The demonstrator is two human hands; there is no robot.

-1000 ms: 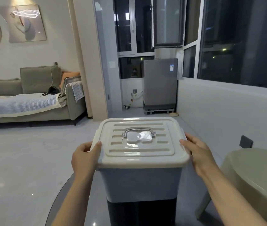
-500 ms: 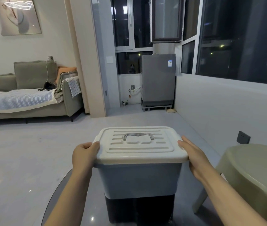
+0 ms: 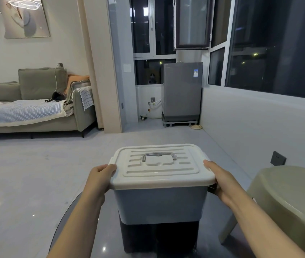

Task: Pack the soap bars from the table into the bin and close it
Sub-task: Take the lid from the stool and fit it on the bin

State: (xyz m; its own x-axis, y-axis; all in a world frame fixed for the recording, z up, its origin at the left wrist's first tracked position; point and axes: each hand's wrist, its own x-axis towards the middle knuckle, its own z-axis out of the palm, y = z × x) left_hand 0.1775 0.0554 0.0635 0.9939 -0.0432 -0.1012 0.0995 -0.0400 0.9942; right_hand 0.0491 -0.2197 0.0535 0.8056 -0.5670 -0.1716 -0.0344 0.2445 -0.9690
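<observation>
head view, one lidded bin, two hands gripping its lid, left hand, right hand

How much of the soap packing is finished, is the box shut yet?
No soap bars show on the glass table, so packing looks done, though the bin's inside is hidden. The white lid sits flat on top. The left hand and right hand grip the lid's two side edges. What may be left: pressing it fully shut, if it hasn't clicked, then letting go.
</observation>
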